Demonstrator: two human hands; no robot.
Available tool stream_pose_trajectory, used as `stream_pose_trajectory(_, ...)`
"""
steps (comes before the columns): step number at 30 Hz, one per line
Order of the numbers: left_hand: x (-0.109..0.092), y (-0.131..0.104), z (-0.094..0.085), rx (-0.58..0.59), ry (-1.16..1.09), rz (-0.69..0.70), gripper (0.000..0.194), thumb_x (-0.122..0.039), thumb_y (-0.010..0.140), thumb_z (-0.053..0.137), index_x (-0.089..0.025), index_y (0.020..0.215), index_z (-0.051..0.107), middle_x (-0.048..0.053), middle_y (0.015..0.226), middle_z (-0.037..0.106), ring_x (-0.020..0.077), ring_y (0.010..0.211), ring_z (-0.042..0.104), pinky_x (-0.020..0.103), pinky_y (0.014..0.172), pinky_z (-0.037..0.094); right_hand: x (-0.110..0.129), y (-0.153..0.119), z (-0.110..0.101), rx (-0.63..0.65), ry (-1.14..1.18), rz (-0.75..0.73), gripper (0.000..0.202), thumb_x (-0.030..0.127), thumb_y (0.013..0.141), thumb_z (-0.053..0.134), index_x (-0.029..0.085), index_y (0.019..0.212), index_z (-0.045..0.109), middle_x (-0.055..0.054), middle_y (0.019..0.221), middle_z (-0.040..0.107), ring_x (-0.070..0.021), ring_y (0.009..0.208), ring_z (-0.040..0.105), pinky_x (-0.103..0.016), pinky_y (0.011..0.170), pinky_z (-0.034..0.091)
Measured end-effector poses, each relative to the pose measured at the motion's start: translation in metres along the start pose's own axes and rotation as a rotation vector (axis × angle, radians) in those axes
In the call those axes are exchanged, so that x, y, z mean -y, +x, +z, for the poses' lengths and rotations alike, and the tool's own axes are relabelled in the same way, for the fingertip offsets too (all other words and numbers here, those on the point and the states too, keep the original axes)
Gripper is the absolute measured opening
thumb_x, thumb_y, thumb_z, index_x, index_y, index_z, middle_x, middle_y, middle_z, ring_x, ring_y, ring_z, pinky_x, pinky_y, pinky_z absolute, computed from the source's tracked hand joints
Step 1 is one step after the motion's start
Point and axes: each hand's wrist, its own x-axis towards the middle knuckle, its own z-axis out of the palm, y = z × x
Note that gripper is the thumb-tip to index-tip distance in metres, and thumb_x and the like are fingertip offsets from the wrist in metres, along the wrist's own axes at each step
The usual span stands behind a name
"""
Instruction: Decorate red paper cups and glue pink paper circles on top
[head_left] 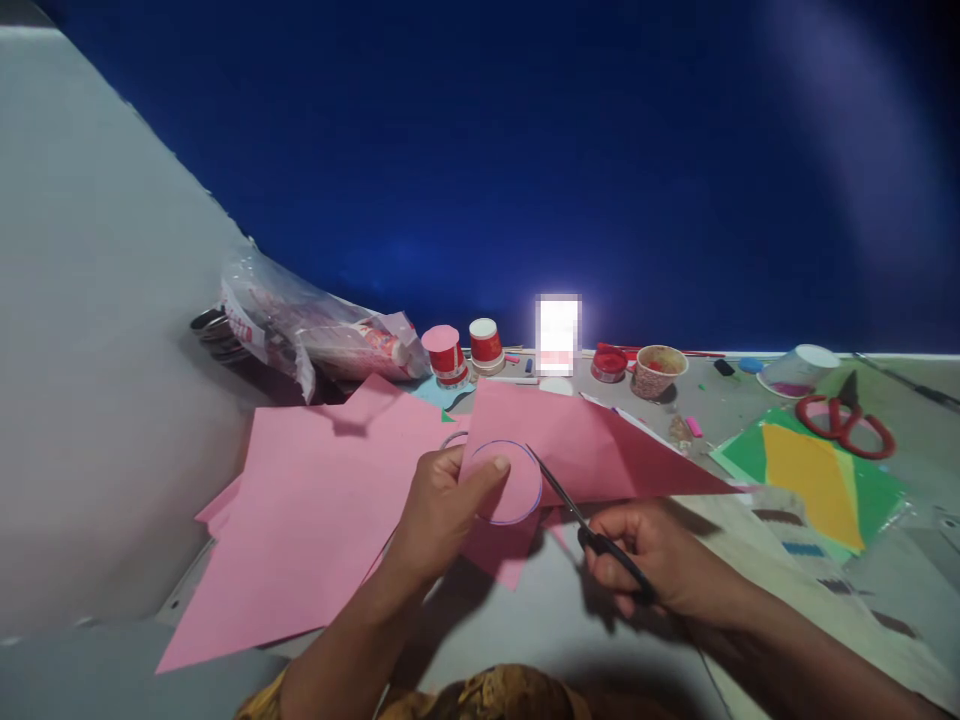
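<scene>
My left hand [442, 505] pinches a sheet of pink paper [555, 425] near its left end, thumb on top. Under the thumb, a circle [519, 500] is drawn on the paper in blue line. My right hand [637, 555] grips black-handled scissors [611, 550], fingers wrapped round the loops. The blades point up and left, their tips at the upper right of the drawn circle. A smaller pink piece [499, 560] hangs or lies below the sheet; I cannot tell which. More pink sheets [315, 510] lie on the table to the left of my left hand.
Red paper cups [486, 345] stand upside down at the back, beside a plastic bag [330, 325]. A red jar [609, 365] and a patterned cup [658, 372] stand back right. Red-handled scissors [847, 425] rest by green and yellow sheets [810, 480]. A white cup [802, 370] lies tipped.
</scene>
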Motion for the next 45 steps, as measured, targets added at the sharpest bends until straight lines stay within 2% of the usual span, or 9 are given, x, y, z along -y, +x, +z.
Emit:
stream_pose_trajectory(10,-0.009,0.004,0.003,0.017,0.031,-0.036,0.038,-0.046,0.079,0.076,-0.015,0.062,0.064,0.000,0.064,0.057,0.0135,0.063,0.048,0.026,0.060,0.039,0.007,-0.004,0.002,-0.002,0.001,0.037,0.060,0.074,0.067,0.080,0.019,0.074,0.058,0.003,0.052,0.059,-0.0044,0.037,0.035,-0.019,0.038,0.022)
stream_pose_trajectory(21,-0.011,0.004,0.002,0.066,0.029,-0.064,0.037,-0.048,0.076,0.077,-0.014,0.065,0.067,0.000,0.063,0.057,0.0141,0.063,0.049,0.027,0.061,0.038,0.003,-0.004,0.000,0.005,0.005,0.038,0.053,0.067,0.067,0.081,0.020,0.071,0.056,0.004,0.052,0.058,-0.0056,0.039,0.041,-0.018,0.038,0.022)
stream_pose_trajectory(26,-0.015,0.006,0.003,0.097,0.030,-0.083,0.036,-0.046,0.073,0.077,-0.016,0.061,0.061,-0.001,0.060,0.052,0.0128,0.060,0.044,0.026,0.058,0.033,0.007,-0.006,0.000,0.010,-0.005,0.047,0.052,0.066,0.069,0.080,0.020,0.072,0.056,0.005,0.050,0.057,-0.0038,0.037,0.035,-0.018,0.037,0.021)
stream_pose_trajectory(33,-0.016,0.004,-0.001,0.132,0.038,-0.077,0.035,-0.044,0.075,0.075,-0.016,0.061,0.058,-0.002,0.062,0.049,0.0117,0.060,0.043,0.025,0.057,0.031,0.004,-0.008,-0.002,0.024,0.018,0.047,0.062,0.075,0.061,0.083,0.019,0.071,0.057,0.002,0.052,0.060,-0.0061,0.039,0.042,-0.018,0.038,0.024)
stream_pose_trajectory(38,-0.020,0.004,-0.001,0.150,0.036,-0.085,0.035,-0.044,0.072,0.077,-0.016,0.059,0.060,-0.002,0.061,0.050,0.0119,0.058,0.044,0.025,0.055,0.031,0.006,-0.010,-0.001,0.026,0.027,0.054,0.065,0.077,0.059,0.084,0.019,0.072,0.058,0.003,0.050,0.058,-0.0052,0.039,0.038,-0.019,0.039,0.023)
stream_pose_trajectory(45,-0.023,0.005,-0.005,0.210,0.048,-0.062,0.035,-0.047,0.072,0.079,-0.015,0.065,0.069,0.001,0.060,0.058,0.0136,0.057,0.047,0.026,0.054,0.033,0.006,-0.012,0.000,0.027,0.033,0.048,0.068,0.080,0.059,0.084,0.018,0.075,0.060,0.002,0.053,0.060,-0.0060,0.041,0.040,-0.020,0.040,0.023)
